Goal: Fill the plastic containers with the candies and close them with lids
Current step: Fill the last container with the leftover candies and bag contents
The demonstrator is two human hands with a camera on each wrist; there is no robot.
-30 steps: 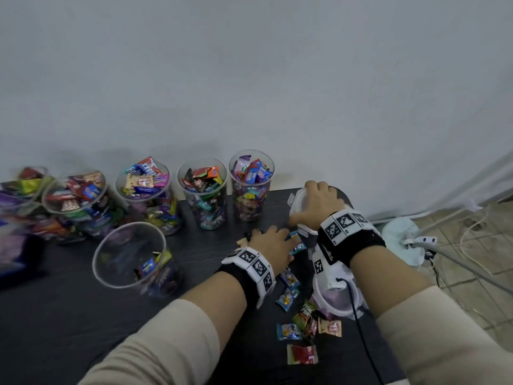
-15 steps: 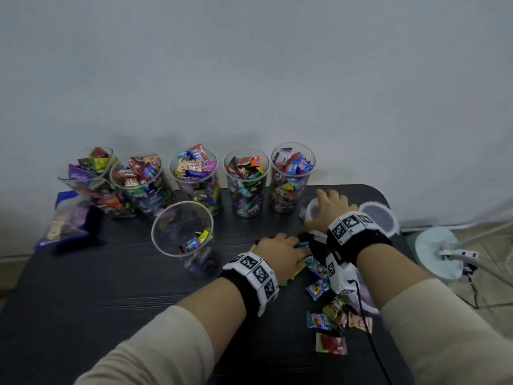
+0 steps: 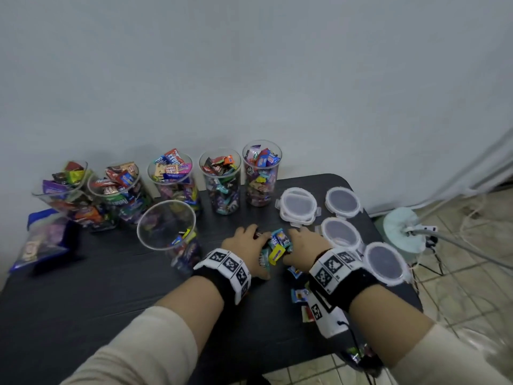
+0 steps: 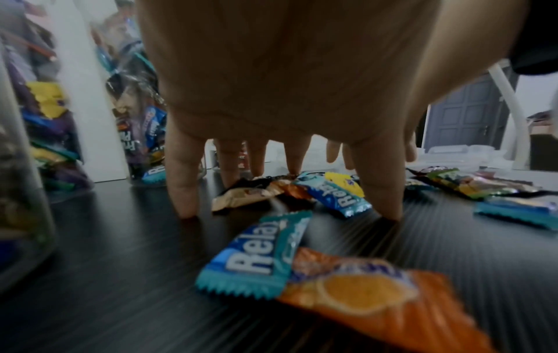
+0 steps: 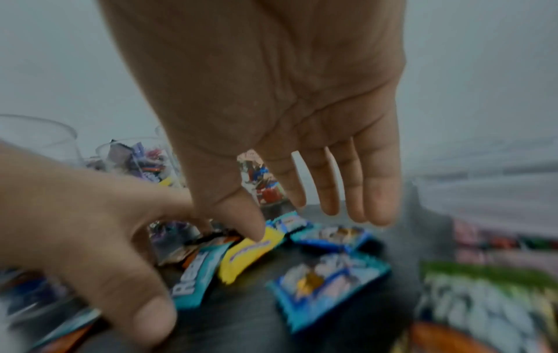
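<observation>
At the far left of the desk [image 3: 83, 287] lies a blue bag [image 3: 41, 240], and along the back wall stand five full containers [image 3: 172, 179], heaped with sweets and none of them lidded. In front of them is the sixth container [image 3: 166, 226], which holds only a few candies at its bottom, so by my reckoning this is the one being filled. Next comes the left hand [image 3: 244, 245], fingers spread and straight, tips down on the desk like a rake around the loose candies [image 3: 274, 245]; it grips nothing that I can see. A second ago the two hands sat apart, the right one up on the stack of lids; now the right hand [image 3: 302, 245] has left them and come in beside the left, fingers extended and relaxed, its thumb on a yellow wrapper in the wrist view, so that the two cup the little pile between them. A few stray candies [image 3: 299, 295] lie nearer the person, outside the cupped hands. That tells me the scoop is about to be lifted toward the near-empty container, though whether all of it comes up in one go I cannot say. Further right, four lids [image 3: 298, 207] lie flat on the desk, untouched and well clear of the containers. Closing has not begun; filling must finish first, and six containers against four visible lids makes me wonder whether some are stacked.
</observation>
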